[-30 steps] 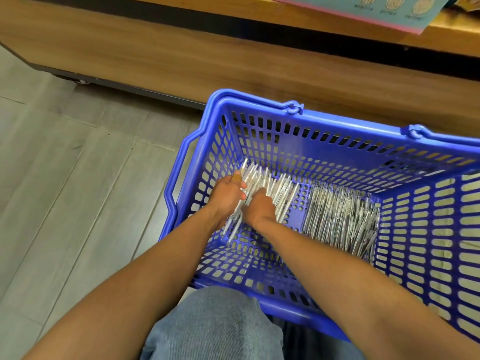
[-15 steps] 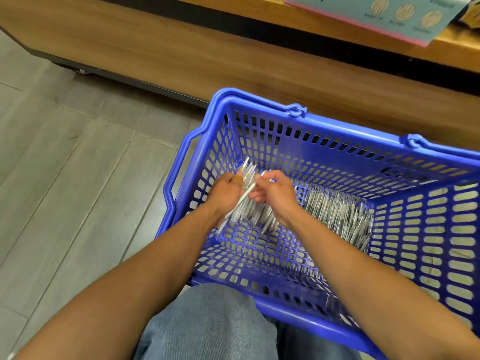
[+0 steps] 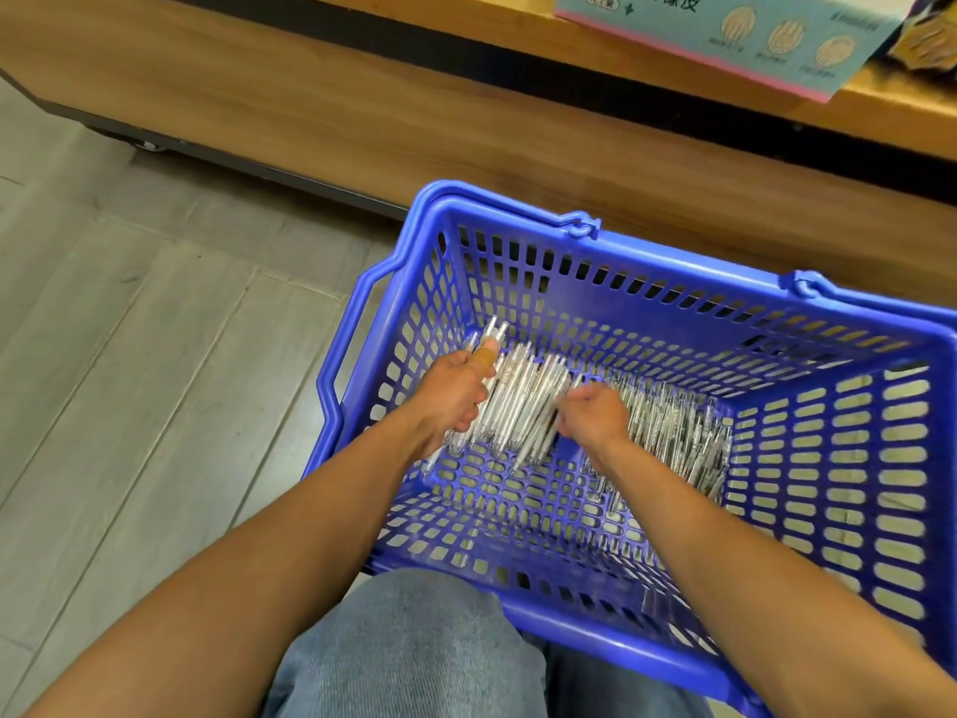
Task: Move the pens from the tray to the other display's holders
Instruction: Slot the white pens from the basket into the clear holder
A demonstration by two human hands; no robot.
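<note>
A blue plastic shopping basket [image 3: 621,246] stands on the floor in front of my knees. Many clear white pens lie on its bottom. My left hand [image 3: 453,393] grips a bundle of pens [image 3: 523,406] at the basket's left side; a tan bandage wraps one finger. My right hand [image 3: 595,414] is just right of that bundle, fingers curled down onto pens at its edge. A larger loose pile of pens [image 3: 678,432] lies to the right of my right hand.
A wooden display base [image 3: 362,95] on castors runs along the far side of the basket. A light blue carton [image 3: 725,33] with printed pictures sits on its shelf at top right. Grey plank floor [image 3: 129,355] lies to the left. My denim-clad knee [image 3: 414,650] is below.
My right hand has dropped from beside the left hand's bundle to the pens lower and farther right. The left hand's bundle looks thicker and lies flatter.
</note>
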